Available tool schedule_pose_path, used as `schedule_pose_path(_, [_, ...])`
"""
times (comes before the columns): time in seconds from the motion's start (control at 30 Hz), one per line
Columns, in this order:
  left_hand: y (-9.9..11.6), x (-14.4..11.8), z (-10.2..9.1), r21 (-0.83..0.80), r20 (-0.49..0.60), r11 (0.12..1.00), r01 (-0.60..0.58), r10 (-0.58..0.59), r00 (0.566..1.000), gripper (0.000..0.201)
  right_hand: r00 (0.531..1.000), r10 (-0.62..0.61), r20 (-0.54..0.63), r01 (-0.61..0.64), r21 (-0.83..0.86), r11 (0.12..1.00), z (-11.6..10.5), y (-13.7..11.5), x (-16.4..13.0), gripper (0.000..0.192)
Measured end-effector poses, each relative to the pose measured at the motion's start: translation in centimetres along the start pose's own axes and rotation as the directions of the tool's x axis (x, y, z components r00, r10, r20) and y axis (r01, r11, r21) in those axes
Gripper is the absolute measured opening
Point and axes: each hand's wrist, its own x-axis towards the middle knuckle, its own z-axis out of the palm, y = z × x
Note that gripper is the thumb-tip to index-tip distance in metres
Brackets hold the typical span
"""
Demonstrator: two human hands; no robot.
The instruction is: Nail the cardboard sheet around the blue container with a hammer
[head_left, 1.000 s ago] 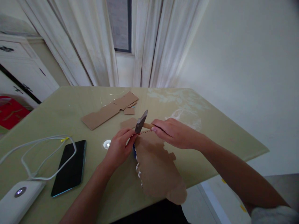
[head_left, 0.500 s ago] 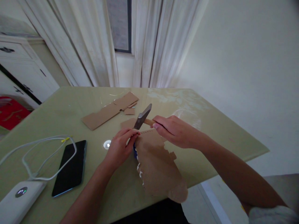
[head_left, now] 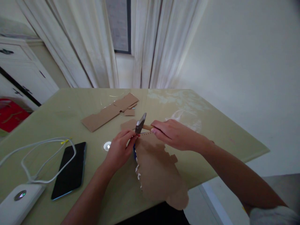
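1. while the right hand (head_left: 166, 131) is wrapped around the wooden handle of a hammer (head_left: 140, 123), short, straight taps from the wrist would probably suit this step better than wide swings.

2. because the hammer's lower end sits right by the left hand's fingertips, whether touching or just above i cannot tell, aim matters most: a slipped blow would likely land on a finger.

3. the left hand (head_left: 120, 145) has its thumb and fingers drawn together at the far left corner of the cardboard sheet (head_left: 158, 168); whether they pinch something small or only press the sheet, i cannot tell.

4. the sheet lies on the near part of the surface (head_left: 225, 125), its near end jutting past the edge; steadying it well should stop it jumping under each tap.

5. a row of small dark dots (head_left: 146, 133) runs along the sheet's far edge, a handy guide for even spacing and a straight line.

6. something blue (head_left: 134, 153), mostly hidden, shows under the sheet's left side; it may prop the cardboard, so check for firm backing.

7. the phone (head_left: 70, 170) and white cable (head_left: 75, 150) lie well clear, to the left.
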Motion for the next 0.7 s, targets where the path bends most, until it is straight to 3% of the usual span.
schedule_pose_path(0.13, [0.1, -0.1, 0.0, 0.012, 0.013, 1.0, -0.009, 0.009, 1.0, 0.019, 0.997, 0.023, -0.068, -0.019, 0.055, 0.998, -0.3, -0.2, -0.1, 0.037])
schedule_pose_path(0.3, [0.6, -0.1, -0.3, 0.098, 0.022, 0.993, -0.061, 0.059, 0.998, 0.02, 1.0, 0.011, -0.014, -0.011, 0.019, 1.0, -0.1, 0.0, -0.3, 0.036])
schedule_pose_path(0.4, [0.8, 0.0, -0.4, 0.123, 0.026, 0.99, -0.074, 0.072, 0.997, 0.021, 0.999, 0.031, -0.04, -0.028, 0.076, 0.997, 0.5, 0.2, -0.6, 0.036])
schedule_pose_path(0.53, [0.6, 0.1, -0.4, 0.077, 0.016, 0.997, -0.024, 0.022, 1.0, 0.02, 0.976, 0.18, -0.124, -0.148, 0.231, 0.962, 1.8, 0.9, -1.4, 0.032])
schedule_pose_path(0.7, [0.0, 0.2, -0.3, -0.018, 0.013, 1.0, 0.019, -0.019, 1.0, 0.02, 0.896, 0.41, -0.168, -0.338, 0.338, 0.878, 5.4, 3.0, -2.1, 0.035])
